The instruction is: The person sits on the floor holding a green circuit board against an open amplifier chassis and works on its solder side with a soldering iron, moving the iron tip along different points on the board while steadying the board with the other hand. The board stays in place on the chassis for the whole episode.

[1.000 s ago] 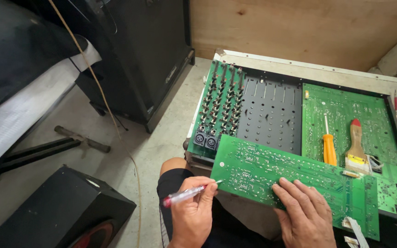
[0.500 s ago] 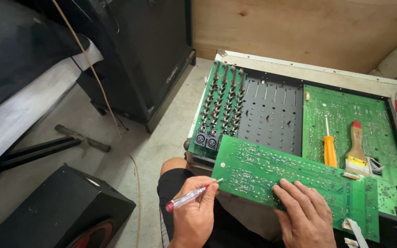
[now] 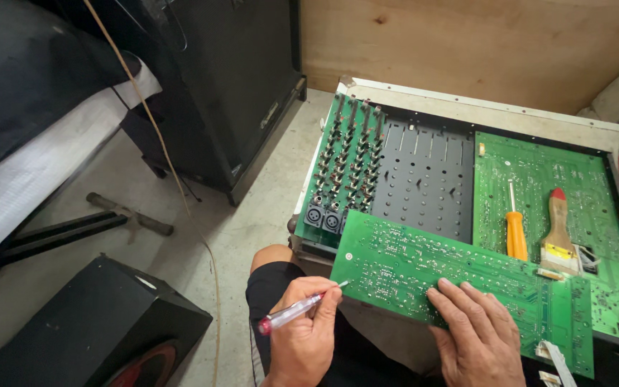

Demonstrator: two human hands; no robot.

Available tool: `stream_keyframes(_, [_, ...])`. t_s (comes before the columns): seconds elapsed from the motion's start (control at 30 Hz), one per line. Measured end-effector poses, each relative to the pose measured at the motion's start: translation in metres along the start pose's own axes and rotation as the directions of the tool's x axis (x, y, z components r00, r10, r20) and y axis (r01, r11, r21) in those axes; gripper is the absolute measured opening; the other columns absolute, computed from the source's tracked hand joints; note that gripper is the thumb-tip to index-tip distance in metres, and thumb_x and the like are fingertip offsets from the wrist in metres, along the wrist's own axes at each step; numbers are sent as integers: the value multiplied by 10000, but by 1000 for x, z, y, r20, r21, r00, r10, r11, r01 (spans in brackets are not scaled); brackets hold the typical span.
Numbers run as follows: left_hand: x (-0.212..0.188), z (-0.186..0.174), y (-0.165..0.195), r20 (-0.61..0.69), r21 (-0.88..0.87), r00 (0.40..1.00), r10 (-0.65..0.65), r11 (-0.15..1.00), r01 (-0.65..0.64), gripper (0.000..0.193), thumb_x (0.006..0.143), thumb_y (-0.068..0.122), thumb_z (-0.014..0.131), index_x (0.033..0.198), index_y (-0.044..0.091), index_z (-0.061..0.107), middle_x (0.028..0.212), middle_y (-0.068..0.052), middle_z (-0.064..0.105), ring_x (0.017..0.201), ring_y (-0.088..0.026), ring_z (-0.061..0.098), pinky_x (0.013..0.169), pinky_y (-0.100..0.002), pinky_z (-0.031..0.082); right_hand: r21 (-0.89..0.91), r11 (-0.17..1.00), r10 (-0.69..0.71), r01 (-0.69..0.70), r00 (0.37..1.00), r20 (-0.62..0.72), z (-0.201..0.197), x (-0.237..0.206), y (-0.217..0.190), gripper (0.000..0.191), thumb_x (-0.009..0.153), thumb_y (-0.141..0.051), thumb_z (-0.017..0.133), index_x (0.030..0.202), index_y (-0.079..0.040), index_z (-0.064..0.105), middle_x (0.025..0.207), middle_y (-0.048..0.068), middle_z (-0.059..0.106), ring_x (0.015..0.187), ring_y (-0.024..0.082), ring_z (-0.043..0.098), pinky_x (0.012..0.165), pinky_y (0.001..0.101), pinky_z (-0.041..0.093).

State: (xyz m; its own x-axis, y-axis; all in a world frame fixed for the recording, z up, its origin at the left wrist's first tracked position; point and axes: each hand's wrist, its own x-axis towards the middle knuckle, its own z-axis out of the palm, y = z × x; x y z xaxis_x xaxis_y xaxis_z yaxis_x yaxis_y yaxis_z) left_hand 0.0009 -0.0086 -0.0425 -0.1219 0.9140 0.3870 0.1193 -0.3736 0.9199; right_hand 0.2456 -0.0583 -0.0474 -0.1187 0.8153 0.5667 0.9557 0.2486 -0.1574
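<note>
Your left hand (image 3: pixel 309 333) grips a clear red-capped tester screwdriver (image 3: pixel 296 311), tip touching the green circuit board (image 3: pixel 460 287) on your lap; right hand (image 3: pixel 476 333) flat on it. Beyond: orange screwdriver (image 3: pixel 516 229), paintbrush (image 3: pixel 557 233) inside the open chassis (image 3: pixel 424 179)

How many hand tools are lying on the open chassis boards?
2 lying on the right-hand green board: an orange-handled screwdriver, and just right of it a wooden-handled paintbrush. Separately, the left hand holds a red-capped clear tester screwdriver. More may lie beyond the frame's right edge.
</note>
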Motion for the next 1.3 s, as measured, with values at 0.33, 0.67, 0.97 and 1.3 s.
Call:
stream_keyframes(0.33, [7, -8, 0, 101, -86, 988, -113, 989, 122, 97, 961, 76, 695, 981, -8, 652, 923, -67, 756, 758, -112, 750, 673, -248, 605, 5, 1000, -29, 29, 999, -14, 1, 1, 3, 565, 738, -209, 766, 1291, -189, 655, 1369, 16, 632, 1275, 260, 577, 1124, 462, 408])
stream_keyframes(0.67, [22, -14, -5, 222, -221, 919, -325, 901, 372, 123, 947, 96, 697, 996, -15, 675, 877, -76, 746, 739, -130, 748, 698, -274, 638, 1, 1000, -12, 12, 1000, -7, 0, 2, 1, 577, 725, -195, 775, 1290, -188, 656, 1372, 16, 631, 1277, 256, 577, 1127, 461, 407])
stream_keyframes(0.97, [37, -17, -3, 299, -170, 881, -367, 888, 427, 145, 939, 122, 706, 959, -19, 680, 836, -72, 738, 670, -125, 733, 639, -275, 632, 17, 1000, 9, -9, 1000, -2, -2, 1, -3, 578, 714, -174, 776, 1281, -185, 663, 1366, 8, 637, 1279, 253, 579, 1125, 450, 413])
stream_keyframes(1.3, [44, -20, -7, 362, -181, 847, -389, 862, 473, 151, 941, 121, 698, 957, -27, 673, 841, -72, 728, 703, -122, 723, 668, -286, 650, 21, 1000, 10, -10, 1000, -8, 0, 1, -2, 574, 716, -190, 776, 1278, -185, 663, 1365, 7, 636, 1276, 253, 580, 1121, 454, 415])
